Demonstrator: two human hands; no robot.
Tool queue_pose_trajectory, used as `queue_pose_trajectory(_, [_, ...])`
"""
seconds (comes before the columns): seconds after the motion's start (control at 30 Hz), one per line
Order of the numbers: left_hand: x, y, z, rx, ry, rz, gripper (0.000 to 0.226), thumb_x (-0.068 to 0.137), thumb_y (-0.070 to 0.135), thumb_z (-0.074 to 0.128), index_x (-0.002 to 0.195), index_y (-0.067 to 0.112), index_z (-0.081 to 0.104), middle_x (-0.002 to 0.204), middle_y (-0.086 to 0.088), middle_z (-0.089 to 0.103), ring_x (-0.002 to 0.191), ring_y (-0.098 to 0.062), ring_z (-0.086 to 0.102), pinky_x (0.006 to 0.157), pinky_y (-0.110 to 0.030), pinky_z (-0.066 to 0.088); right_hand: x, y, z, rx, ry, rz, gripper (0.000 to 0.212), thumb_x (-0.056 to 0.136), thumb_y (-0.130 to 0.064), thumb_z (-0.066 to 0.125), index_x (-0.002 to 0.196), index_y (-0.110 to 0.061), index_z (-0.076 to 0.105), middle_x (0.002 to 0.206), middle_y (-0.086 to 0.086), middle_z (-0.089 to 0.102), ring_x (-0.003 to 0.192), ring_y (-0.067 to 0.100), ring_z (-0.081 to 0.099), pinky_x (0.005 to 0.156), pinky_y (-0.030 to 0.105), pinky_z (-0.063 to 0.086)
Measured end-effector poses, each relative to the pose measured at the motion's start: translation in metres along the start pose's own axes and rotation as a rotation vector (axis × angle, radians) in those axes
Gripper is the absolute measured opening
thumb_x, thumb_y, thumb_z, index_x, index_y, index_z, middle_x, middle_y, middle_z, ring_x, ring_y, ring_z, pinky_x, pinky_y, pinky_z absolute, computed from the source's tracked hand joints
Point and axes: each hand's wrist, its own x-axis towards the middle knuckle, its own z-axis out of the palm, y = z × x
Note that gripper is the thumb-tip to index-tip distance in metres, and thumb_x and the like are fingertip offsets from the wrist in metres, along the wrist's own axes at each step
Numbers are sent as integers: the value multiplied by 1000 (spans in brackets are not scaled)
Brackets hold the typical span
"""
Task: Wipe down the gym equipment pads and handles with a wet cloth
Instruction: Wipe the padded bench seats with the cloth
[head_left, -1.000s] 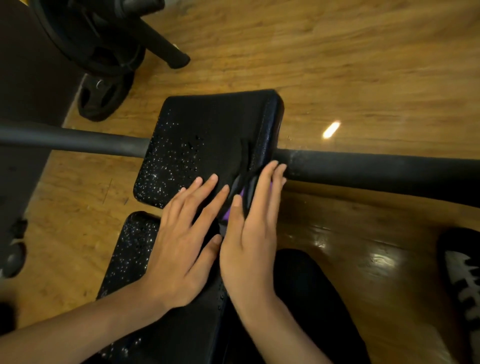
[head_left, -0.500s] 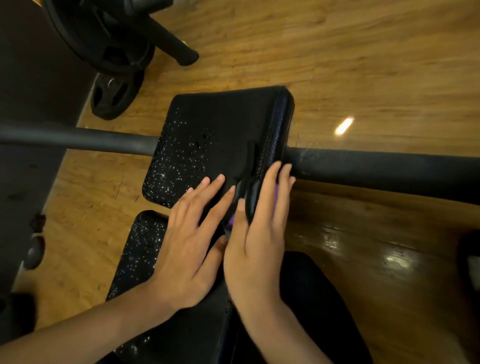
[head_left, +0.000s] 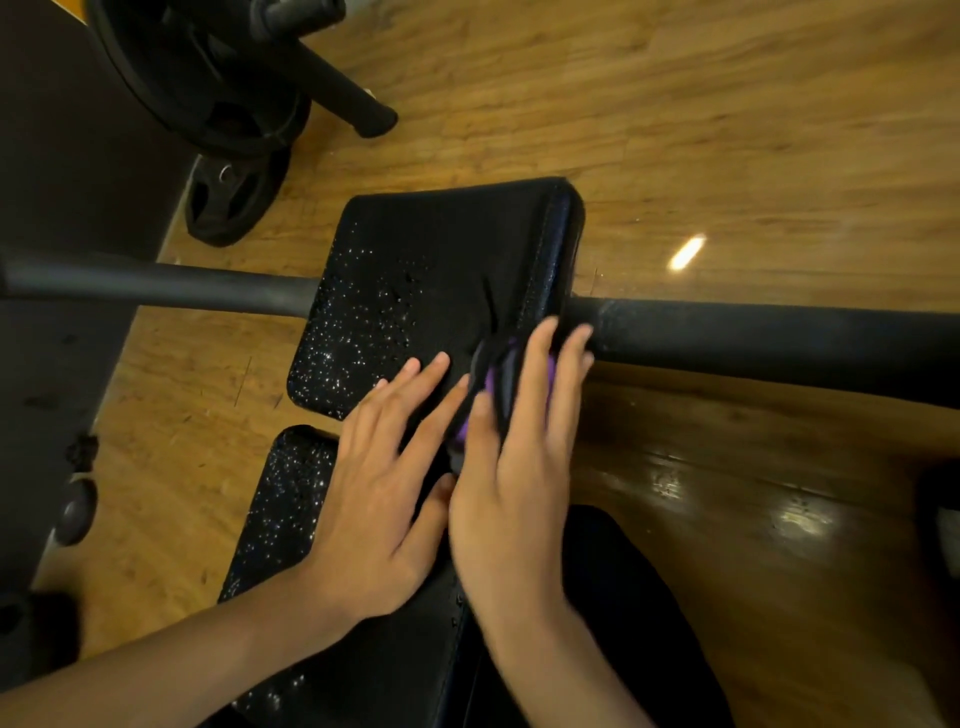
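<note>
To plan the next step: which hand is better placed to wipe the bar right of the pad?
Right, probably: right hand presses the cloth beside the bar; left hand rests farther away on the pad.

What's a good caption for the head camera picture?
The left hand rests on the black pad; the right hand presses a purple cloth to its edge.

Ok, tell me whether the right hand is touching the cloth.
Touching. Head view: the right hand lies flat on the purple cloth, which shows between its fingers.

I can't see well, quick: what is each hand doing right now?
Left hand: open, flat on the pad.
Right hand: open, pressing the cloth against the pad's edge.
</note>
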Motion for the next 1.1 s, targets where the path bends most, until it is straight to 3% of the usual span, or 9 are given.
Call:
queue_pose_trajectory(0.1, [2,-1,1,6,-1,3,62,98,24,41,159,10,36,169,-7,27,158,-28,21,122,-62,24,20,-2,-2,-6,-3,54,65,107,-43,31,150,-58,-15,166,-21,-24,154,7,-21,127,40,0])
queue_pose_trajectory(0.23, [1,-2,1,22,7,6,63,97,20,45,158,10,37,168,-8,29,158,-28,22,124,-59,22,130,-4,-15,123,17,207,63,109,-49,30,163,-36,0,168,0,26,151,20,31,124,41,25])
queue_pose_trajectory(0.3, [2,-1,1,21,10,9,63,97,21,45,159,10,37,168,-7,29,158,-28,21,125,-58,21,162,-8,-19,183,8,212,60,109,-48,32,164,-33,12,161,-1,39,145,16,40,121,44,32])
queue_pose_trajectory(0.47, [0,-1,0,28,-7,1,65,96,21,45,159,12,36,169,-5,28,159,-27,20,124,-58,21,76,3,-4,173,114,179,58,108,-46,36,162,-34,20,163,-11,28,142,1,35,114,20,36])
queue_pose_trajectory(0.6, [1,-2,-1,20,-20,-9,64,97,26,43,160,15,35,170,-3,27,159,-26,20,124,-59,21,-8,-2,3,139,80,197,67,95,-62,29,153,-56,-5,157,-36,7,147,-8,20,104,0,25])
queue_pose_trajectory(0.7, [2,-1,0,18,-16,-11,66,96,24,45,160,15,35,169,-4,28,158,-27,21,124,-58,21,31,-2,-1,93,44,183,71,101,-53,33,160,-42,-5,167,-22,7,146,-6,18,97,-7,16])
queue_pose_trajectory(0.9, [2,-3,0,37,-6,3,67,94,20,46,160,13,36,169,-4,28,159,-25,20,125,-55,20,146,-9,-16,135,-6,80,63,109,-39,41,164,-31,10,168,-4,21,150,14,28,111,24,26])
queue_pose_trajectory(1.0, [1,-2,2,39,-6,-3,67,94,21,46,160,14,36,169,-3,28,159,-25,20,125,-55,20,126,-8,-12,164,82,129,60,109,-44,37,163,-33,13,168,-6,23,151,13,28,119,30,27])
queue_pose_trajectory(1.1, [0,-2,1,33,0,-7,67,94,22,46,160,17,35,169,-2,28,159,-24,20,125,-55,20,58,-4,-2,85,90,164,62,107,-49,31,162,-41,3,170,-15,8,155,7,15,123,30,23])
